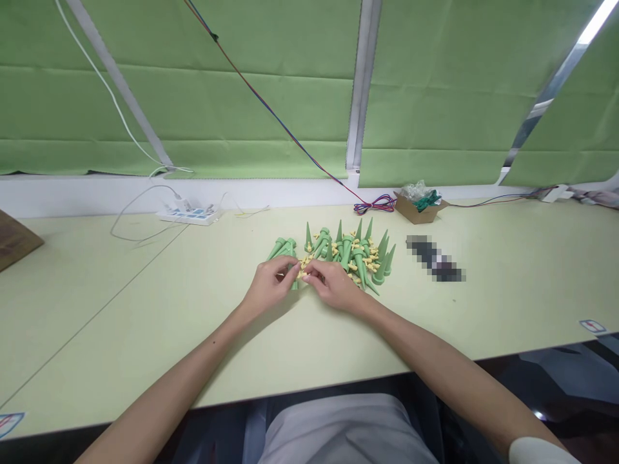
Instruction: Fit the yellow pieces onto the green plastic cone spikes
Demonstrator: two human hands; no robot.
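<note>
head view: both hands meet at the middle of the pale green desk (145, 309), at the near edge of a pile of green spikes (355, 252). the left hand (267, 286) is curled, its fingers pinched around one green spike (293, 281) that pokes out between thumb and forefinger. the right hand (333, 285) is curled too, its fingertips touching the same spot from the 3 o'clock side, on small yellow parts (304, 265); whether it grips a yellow part or only touches it, i cannot tell. the two hands' fingertips are just beside each other.

the pile spreads from the hands toward 1 o'clock: cone-shaped spikes, some upright with tips up, some lying tilted, with yellow bits scattered among them. a few more spikes (282, 247) lie at 11 o'clock from the left hand, touching the pile's edge.

at 3 o'clock from the pile lies a blurred dark thing (435, 259), too smeared to tell. beyond it, at 1 o'clock, a small cardboard box (420, 209) holds crumpled plastic and something dark green. coiled red and blue wire (373, 205) sits just beside the box, and one strand climbs up across the green blinds (242, 96). at 10 o'clock, well apart from the hands, a white power strip (189, 214) lies with its white cable looping over the desk. a brown board (14, 240) shows at the far 9 o'clock edge.
</note>
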